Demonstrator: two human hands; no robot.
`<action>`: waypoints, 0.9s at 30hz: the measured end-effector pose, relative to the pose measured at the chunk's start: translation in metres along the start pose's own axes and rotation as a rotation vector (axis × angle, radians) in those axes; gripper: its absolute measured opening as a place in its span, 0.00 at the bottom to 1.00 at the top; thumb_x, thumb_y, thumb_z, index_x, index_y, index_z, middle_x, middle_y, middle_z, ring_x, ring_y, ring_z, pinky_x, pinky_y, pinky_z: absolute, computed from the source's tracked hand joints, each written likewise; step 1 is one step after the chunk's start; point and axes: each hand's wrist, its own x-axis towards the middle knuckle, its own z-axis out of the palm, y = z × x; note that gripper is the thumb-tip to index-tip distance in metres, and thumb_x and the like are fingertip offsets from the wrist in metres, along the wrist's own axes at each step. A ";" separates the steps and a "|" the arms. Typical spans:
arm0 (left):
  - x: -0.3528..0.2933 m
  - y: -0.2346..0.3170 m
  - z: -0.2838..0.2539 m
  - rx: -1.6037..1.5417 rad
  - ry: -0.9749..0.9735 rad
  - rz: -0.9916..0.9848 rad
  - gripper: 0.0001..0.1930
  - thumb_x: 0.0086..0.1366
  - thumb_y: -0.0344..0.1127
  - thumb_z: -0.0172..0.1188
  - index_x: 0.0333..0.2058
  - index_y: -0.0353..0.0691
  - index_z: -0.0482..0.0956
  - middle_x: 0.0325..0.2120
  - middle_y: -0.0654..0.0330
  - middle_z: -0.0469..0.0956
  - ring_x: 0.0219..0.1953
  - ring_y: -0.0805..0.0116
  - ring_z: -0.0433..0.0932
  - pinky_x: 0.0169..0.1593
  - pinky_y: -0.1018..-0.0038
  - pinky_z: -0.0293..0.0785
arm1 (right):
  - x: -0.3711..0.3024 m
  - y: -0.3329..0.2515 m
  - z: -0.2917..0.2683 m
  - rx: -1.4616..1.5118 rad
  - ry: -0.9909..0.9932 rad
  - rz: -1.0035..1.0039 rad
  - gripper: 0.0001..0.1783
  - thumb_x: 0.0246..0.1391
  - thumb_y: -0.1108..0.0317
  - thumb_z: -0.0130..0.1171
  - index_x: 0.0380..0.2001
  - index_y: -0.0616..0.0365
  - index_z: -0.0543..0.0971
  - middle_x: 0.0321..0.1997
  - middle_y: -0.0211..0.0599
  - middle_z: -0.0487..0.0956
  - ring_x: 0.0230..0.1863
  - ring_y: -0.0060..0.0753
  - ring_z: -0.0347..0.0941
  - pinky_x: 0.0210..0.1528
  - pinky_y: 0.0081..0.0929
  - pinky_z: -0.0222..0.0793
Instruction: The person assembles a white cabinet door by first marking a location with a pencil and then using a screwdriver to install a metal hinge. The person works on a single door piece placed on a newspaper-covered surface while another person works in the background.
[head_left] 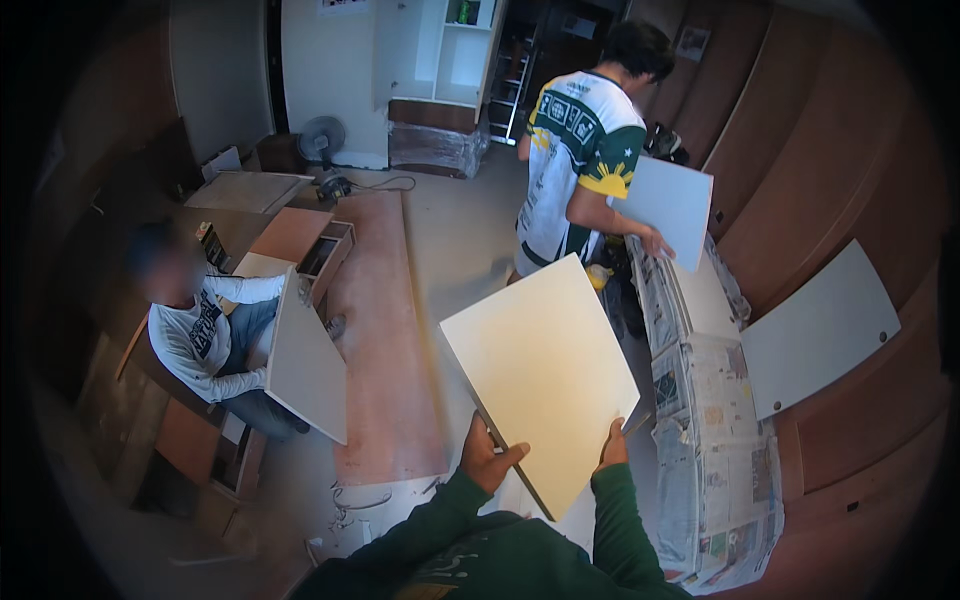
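Note:
A cream-white rectangular panel (540, 385) is held up in front of me, tilted, with its flat face in view. My left hand (488, 458) grips its lower left edge, thumb lying over the face and the other fingers hidden behind. On the opposite side my right hand (612, 448) clasps the lower right edge, fingers pressed along it. Both my forearms wear dark green sleeves. Beneath the panel, part of the floor and my own torso are covered from sight.
A seated person (215, 330) at left holds a white board (308, 362). Another person (580, 150) stands ahead, holding a white panel (672, 205) over a newspaper-covered bench (715, 440). A white door panel (825, 330) leans at right. A reddish plywood sheet (385, 340) lies on the floor; a fan (322, 138) stands behind.

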 end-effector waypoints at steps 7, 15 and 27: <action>-0.032 0.070 -0.011 0.411 -0.099 -0.075 0.32 0.62 0.32 0.67 0.60 0.33 0.61 0.49 0.46 0.78 0.50 0.58 0.82 0.53 0.63 0.80 | 0.012 0.045 0.056 0.074 0.246 -0.068 0.40 0.70 0.33 0.36 0.67 0.57 0.67 0.63 0.44 0.75 0.59 0.48 0.76 0.59 0.48 0.76; -0.037 0.093 -0.012 0.614 -0.201 0.023 0.25 0.61 0.32 0.66 0.54 0.30 0.69 0.38 0.44 0.83 0.43 0.53 0.86 0.51 0.64 0.80 | 0.043 0.068 0.067 0.301 0.161 -0.164 0.43 0.70 0.32 0.33 0.70 0.56 0.64 0.69 0.41 0.70 0.65 0.48 0.70 0.66 0.45 0.68; -0.058 0.072 -0.001 0.628 -0.420 0.291 0.22 0.58 0.26 0.65 0.52 0.31 0.75 0.36 0.46 0.83 0.35 0.54 0.85 0.41 0.65 0.80 | 0.021 0.071 0.041 0.458 0.272 -0.319 0.40 0.71 0.34 0.32 0.70 0.52 0.66 0.67 0.35 0.73 0.65 0.43 0.70 0.67 0.42 0.66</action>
